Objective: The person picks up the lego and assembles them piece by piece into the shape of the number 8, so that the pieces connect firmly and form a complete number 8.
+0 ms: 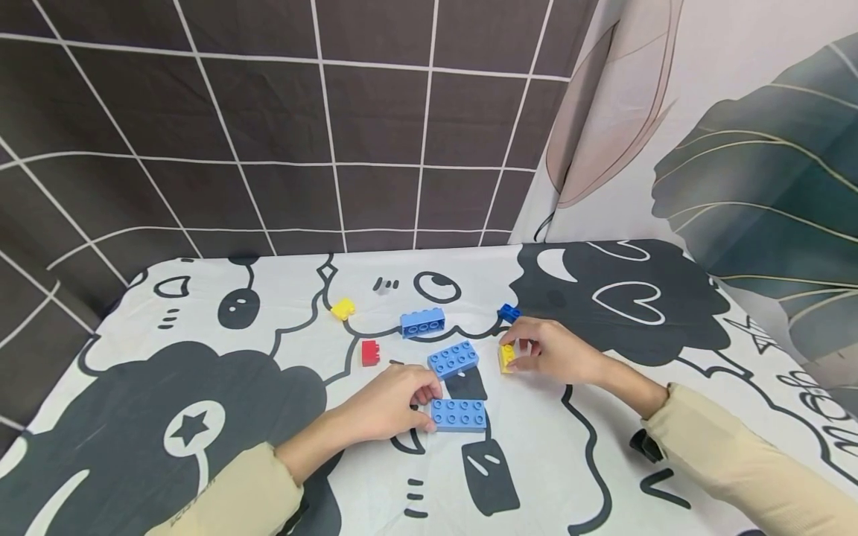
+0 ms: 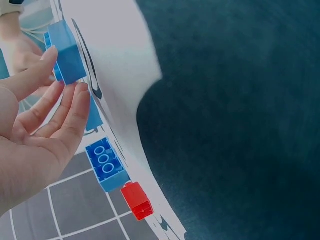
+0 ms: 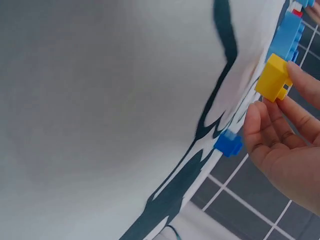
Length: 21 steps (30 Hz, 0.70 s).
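Observation:
My left hand [image 1: 395, 402] pinches the left end of a light blue brick [image 1: 459, 415], studs up, nearest me; the left wrist view shows the thumb and fingertips of that hand [image 2: 45, 115] on the brick [image 2: 69, 52]. My right hand [image 1: 553, 350] pinches a yellow brick [image 1: 506, 358] between thumb and fingers; in the right wrist view the yellow brick [image 3: 272, 77] sits at the fingertips of the hand [image 3: 287, 130]. Another light blue brick [image 1: 453, 359] lies angled, studs up, just beyond the left hand's one, not touching it.
Farther back, a light blue brick [image 1: 422, 322] lies on its side. A red brick [image 1: 370, 353] and a small yellow one [image 1: 343, 309] are to its left. A dark blue brick [image 1: 509, 313] lies just beyond my right hand. A patterned cloth [image 1: 536, 461] covers the surface.

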Tool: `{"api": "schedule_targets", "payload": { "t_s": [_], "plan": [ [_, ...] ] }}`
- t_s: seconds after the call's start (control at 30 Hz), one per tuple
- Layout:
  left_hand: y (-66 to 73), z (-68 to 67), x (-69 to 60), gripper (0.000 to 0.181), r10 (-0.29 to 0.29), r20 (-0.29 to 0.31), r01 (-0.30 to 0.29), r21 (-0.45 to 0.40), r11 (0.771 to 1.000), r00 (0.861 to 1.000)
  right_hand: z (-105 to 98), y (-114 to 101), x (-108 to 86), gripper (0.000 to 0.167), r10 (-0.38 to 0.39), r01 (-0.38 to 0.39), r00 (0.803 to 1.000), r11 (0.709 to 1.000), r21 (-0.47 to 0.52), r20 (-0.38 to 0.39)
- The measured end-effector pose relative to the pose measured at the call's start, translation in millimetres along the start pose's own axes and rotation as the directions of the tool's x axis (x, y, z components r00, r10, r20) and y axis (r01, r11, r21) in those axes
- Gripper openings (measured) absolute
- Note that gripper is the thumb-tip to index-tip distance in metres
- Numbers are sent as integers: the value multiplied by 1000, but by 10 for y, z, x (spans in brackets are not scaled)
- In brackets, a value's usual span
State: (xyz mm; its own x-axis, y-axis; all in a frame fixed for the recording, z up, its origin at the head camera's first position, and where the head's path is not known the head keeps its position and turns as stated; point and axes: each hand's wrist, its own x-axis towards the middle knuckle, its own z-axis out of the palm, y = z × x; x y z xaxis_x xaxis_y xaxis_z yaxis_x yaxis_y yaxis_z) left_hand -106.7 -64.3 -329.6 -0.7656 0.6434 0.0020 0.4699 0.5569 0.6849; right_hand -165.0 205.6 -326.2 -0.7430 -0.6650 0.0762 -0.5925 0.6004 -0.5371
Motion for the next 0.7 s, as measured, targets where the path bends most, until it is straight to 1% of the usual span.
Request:
{"api": "schedule_targets", "payload": {
  "t_s": [0.23,0.4,0.53,0.7],
  "plan": [
    [5,-5,-1,26,-10,9,10,-10,1000,1000,51,-162,-34,27,-59,58,998,998,35,37],
    [11,-7,-6,27,-9,12,10,-16,1000,1000,105,-294,-54,28,-109,103,993,990,93,55],
    [14,-6,-8,27,-10,14,10,-20,1000,1000,143,-399,-72,28,-126,117,990,985,123,69],
    [8,-3,0,27,-9,14,9,-17,1000,1000,180,-491,-96,28,-122,109,988,985,133,90]
  ]
}}
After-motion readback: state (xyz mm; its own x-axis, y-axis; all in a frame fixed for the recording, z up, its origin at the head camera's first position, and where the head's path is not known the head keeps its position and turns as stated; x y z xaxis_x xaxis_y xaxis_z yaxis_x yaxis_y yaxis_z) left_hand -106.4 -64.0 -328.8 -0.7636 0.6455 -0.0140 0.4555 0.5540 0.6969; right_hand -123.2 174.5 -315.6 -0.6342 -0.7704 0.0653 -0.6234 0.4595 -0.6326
